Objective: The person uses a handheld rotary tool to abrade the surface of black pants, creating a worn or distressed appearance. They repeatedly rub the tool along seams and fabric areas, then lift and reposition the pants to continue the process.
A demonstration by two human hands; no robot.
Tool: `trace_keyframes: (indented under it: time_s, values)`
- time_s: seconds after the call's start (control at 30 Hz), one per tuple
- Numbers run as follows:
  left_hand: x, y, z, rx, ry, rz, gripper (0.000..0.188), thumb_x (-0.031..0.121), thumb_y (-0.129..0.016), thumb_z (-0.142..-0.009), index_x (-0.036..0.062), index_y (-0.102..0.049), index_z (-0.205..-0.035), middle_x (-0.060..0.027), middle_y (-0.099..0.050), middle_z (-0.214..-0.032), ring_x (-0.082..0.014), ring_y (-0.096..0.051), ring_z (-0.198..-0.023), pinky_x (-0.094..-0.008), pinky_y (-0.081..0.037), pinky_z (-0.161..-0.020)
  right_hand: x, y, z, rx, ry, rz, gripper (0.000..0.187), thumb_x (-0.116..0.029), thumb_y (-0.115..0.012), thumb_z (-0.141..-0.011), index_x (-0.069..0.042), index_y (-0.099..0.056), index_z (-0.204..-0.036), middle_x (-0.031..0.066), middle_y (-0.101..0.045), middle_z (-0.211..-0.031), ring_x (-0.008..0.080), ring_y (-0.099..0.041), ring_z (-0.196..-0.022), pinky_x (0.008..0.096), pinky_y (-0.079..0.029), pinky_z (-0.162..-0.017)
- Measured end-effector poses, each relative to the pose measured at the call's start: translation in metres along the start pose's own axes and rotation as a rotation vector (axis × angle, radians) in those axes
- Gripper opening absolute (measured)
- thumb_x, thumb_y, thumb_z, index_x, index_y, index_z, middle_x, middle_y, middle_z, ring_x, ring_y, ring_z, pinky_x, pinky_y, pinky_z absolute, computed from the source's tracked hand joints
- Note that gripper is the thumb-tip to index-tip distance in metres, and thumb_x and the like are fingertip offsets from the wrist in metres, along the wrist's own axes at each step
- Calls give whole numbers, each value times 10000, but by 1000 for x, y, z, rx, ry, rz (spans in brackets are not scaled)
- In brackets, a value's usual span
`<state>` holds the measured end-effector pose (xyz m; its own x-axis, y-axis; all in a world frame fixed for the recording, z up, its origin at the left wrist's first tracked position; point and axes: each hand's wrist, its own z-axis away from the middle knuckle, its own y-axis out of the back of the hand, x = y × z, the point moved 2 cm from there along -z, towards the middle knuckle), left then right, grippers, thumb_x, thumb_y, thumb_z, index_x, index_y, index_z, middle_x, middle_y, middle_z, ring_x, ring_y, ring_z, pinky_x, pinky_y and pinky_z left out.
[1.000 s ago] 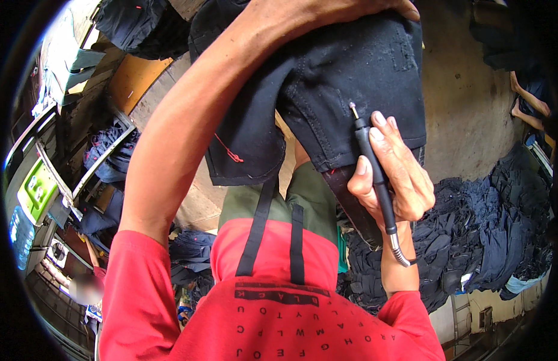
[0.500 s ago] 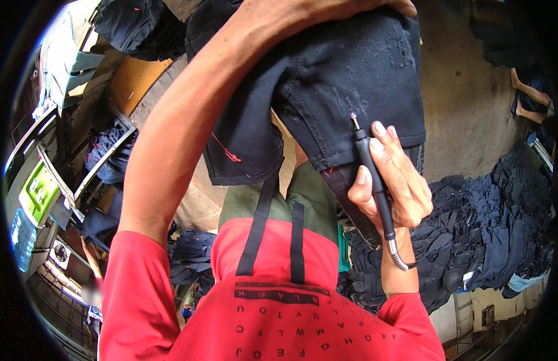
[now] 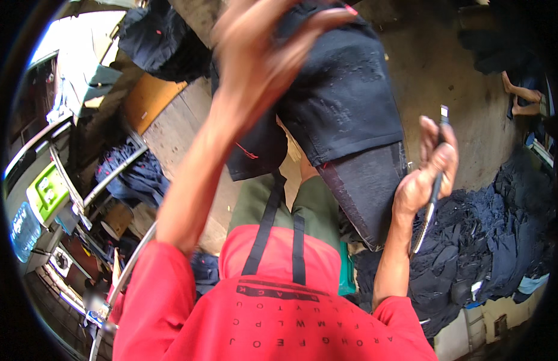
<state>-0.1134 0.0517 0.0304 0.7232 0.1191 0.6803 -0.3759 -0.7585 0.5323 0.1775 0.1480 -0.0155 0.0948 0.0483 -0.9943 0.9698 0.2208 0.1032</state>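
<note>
The dark denim garment (image 3: pixel 345 102) hangs over the knees as before, but the left hand (image 3: pixel 261 45) has let go and lifted, fingers spread; the right hand (image 3: pixel 426 174), clenched on the slim black tool (image 3: pixel 432 186), has drawn off the cloth

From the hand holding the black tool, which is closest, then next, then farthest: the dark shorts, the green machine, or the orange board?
From the right hand:
1. Dark shorts, just to its left.
2. Orange board, upper left, past the raised arm.
3. Green machine, far left edge.
</note>
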Motion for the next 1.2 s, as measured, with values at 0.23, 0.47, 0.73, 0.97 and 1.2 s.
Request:
trace_keyframes:
  time_s: [0.23,0.47,0.73,0.97,1.2]
  values:
    - [99,20,151,-322,1376,398,519,446,-884,-932,-33,-686,-902,-69,-727,-769,-110,-690,-717,-289,-536,-654,8,-19,3,-185,-61,257,282,-90,-923,-886,-27,-766,-1110,53,-776,-965,144,-714,-905,320,-581,-869]
    - [74,12,150,-542,1162,59,575,510,-908,-897,-20,-726,-768,-98,-729,-663,-110,-687,-608,-303,-532,-573,7,-2,-22,-340,-443,149,266,-173,-895,-957,-28,-754,-1130,-14,-706,-977,66,-618,-902,221,-489,-839]
    - [58,15,182,-508,1015,384,399,291,-845,-989,-56,-736,-825,-134,-779,-743,-160,-748,-680,-333,-576,-643,1,-6,11,-123,-77,273,335,-31,-950,-840,-62,-754,-1109,-11,-705,-954,89,-653,-887,247,-539,-828]
    - [41,2,217,-282,994,772,263,162,-857,-959,-44,-744,-841,-99,-786,-774,-120,-739,-726,-284,-560,-658,-33,-12,49,-29,563,510,120,-67,-699,-1069,9,-778,-1118,158,-808,-1073,321,-787,-1050,427,-606,-993]
    - [35,6,222,-308,843,607,207,98,-869,-952,1,-720,-847,8,-710,-764,-39,-602,-709,-238,-461,-626,-29,-3,92,-489,440,377,372,-21,-704,-923,88,-704,-1279,254,-807,-1133,403,-806,-1094,471,-642,-1012]
